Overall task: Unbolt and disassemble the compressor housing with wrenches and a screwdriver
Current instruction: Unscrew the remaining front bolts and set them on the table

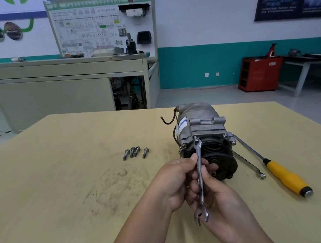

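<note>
The compressor (201, 128) lay on the counter (61, 174) right of centre in the frame, pulley end toward the camera and its long axis running away toward the top. Both hands were clenched around one wrench (199, 174). The left hand (173, 182) held higher on the shaft, nearer the housing, and the right hand (215, 195) held lower. The wrench stood almost vertical in the frame, its upper head apparently seated on a flange bolt (195, 138) directly above the hands. Any turn would likely swing the shaft sideways about that bolt. Four loose bolts (135, 152) lay at centre, left of the compressor. A second wrench (248, 165) and a yellow-handled screwdriver (283, 175) lay to its right.
</note>
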